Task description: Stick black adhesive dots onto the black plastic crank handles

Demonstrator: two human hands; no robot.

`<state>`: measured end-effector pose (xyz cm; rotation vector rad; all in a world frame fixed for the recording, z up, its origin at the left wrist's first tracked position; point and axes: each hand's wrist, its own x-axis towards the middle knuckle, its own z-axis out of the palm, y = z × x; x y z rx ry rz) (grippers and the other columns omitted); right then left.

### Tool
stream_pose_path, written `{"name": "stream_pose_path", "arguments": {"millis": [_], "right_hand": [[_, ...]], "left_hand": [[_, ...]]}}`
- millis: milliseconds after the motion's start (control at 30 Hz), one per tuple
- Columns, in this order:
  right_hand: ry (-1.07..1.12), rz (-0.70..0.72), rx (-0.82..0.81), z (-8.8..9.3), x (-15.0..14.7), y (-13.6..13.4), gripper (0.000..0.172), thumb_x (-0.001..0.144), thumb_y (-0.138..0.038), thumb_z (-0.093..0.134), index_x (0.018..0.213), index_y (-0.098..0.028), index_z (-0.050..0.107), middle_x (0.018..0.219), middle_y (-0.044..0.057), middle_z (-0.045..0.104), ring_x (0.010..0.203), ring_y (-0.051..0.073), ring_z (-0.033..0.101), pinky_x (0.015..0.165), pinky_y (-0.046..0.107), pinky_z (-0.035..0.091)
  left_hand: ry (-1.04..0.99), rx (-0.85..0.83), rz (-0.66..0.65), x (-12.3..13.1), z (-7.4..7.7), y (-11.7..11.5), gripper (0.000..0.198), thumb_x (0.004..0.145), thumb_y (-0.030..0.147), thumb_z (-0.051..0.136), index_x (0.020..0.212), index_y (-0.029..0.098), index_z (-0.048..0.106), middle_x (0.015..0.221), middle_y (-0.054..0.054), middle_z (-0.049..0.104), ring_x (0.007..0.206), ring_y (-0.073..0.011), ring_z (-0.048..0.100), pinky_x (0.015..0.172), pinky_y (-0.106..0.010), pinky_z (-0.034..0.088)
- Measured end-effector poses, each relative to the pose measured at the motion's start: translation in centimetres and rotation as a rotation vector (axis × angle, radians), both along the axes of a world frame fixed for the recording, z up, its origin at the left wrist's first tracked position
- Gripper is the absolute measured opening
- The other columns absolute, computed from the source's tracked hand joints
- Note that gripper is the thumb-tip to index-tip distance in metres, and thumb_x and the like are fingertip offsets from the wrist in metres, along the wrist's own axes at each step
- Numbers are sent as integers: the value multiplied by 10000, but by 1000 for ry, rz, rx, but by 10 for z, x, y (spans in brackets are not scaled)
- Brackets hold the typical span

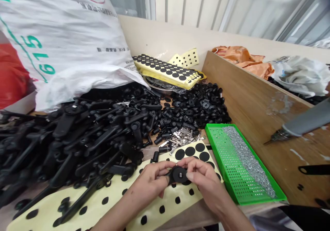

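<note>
Both hands hold a black round plastic part (177,174) with a small metal piece at its centre. My left hand (152,178) grips its left side between thumb and fingers. My right hand (203,176) pinches its right edge, with the fingertips of the two hands nearly meeting behind it. Under the hands lies a yellow backing sheet (152,203) with black round stickers. Just beyond the fingers stands a small black cylinder (155,156). Whatever lies beneath the part is hidden by my fingers.
Black plastic arms (103,131) are heaped at left, small black round parts (203,102) and metal strips (184,137) farther back. A green tray (238,201) of screws sits at right, near a grey electric screwdriver (304,122). A white sack (64,35) and wooden partition (247,103) flank the area.
</note>
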<state>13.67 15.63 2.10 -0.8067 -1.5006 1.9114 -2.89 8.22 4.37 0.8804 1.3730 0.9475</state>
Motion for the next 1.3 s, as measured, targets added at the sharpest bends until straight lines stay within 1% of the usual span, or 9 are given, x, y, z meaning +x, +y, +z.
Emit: {"name": "stream_pose_path", "arguments": {"millis": [100, 333, 500, 667, 800, 867, 1067, 1233, 1300], "right_hand": [[-13, -3, -13, 1, -1, 0, 89, 680, -203, 592, 621, -191, 526, 966, 69, 652, 958, 230, 577, 820, 335, 419], [-15, 14, -20, 1, -2, 1, 77, 665, -189, 587, 606, -189, 536, 925, 58, 642, 898, 209, 562, 788, 312, 404], [-29, 12, -43, 2, -3, 3, 72, 640, -166, 595, 588, -186, 550, 910, 49, 638, 879, 200, 550, 772, 297, 393], [-52, 31, -78, 3, -3, 4, 74, 619, -156, 606, 568, -184, 559, 897, 48, 634, 872, 199, 541, 754, 286, 387], [-61, 43, -81, 3, -3, 4, 75, 624, -155, 611, 575, -184, 562, 889, 44, 631, 864, 192, 538, 741, 279, 386], [-59, 53, -75, 3, -3, 5, 77, 632, -159, 613, 578, -184, 563, 880, 43, 631, 849, 186, 538, 734, 276, 388], [-95, 40, -52, 5, -5, 4, 77, 621, -177, 620, 581, -184, 555, 834, 37, 625, 816, 178, 546, 720, 275, 403], [-176, 34, -49, 7, -7, 1, 99, 624, -201, 629, 602, -189, 533, 800, 22, 601, 740, 155, 535, 642, 258, 397], [-183, 41, -44, 6, -7, 0, 103, 638, -212, 625, 614, -189, 527, 803, 21, 596, 722, 147, 525, 616, 251, 388]], "left_hand": [[5, 8, -20, -1, -2, -2, 447, 672, 237, 507, 1079, 134, 660, 693, 5, 612, 479, -75, 372, 443, -177, 341], [54, 24, -27, -3, -6, -4, 398, 734, 252, 491, 1076, 164, 675, 660, 15, 555, 544, -108, 415, 465, -180, 387], [58, 36, -42, -5, -11, -6, 379, 801, 283, 466, 1108, 179, 662, 722, 2, 577, 592, -125, 462, 481, -184, 406], [62, 6, -57, -5, -11, -5, 365, 829, 308, 460, 1115, 192, 655, 754, -1, 581, 644, -137, 490, 487, -180, 427], [106, 13, -44, -3, -12, -3, 361, 817, 322, 478, 1078, 159, 668, 683, 12, 542, 576, -115, 459, 465, -176, 406], [114, 22, -35, -2, -15, -3, 370, 808, 335, 502, 1085, 146, 659, 644, 24, 514, 539, -102, 428, 455, -177, 394], [124, 43, 11, 0, -26, -8, 390, 806, 352, 534, 1118, 133, 620, 623, 36, 502, 512, -92, 398, 446, -181, 371], [185, 66, 56, 1, -22, -12, 348, 795, 337, 540, 1070, 144, 628, 695, 5, 568, 525, -102, 436, 445, -187, 388], [213, 74, 68, 2, -20, -14, 322, 790, 332, 542, 1038, 150, 637, 682, 6, 568, 509, -101, 440, 432, -185, 373]]}}
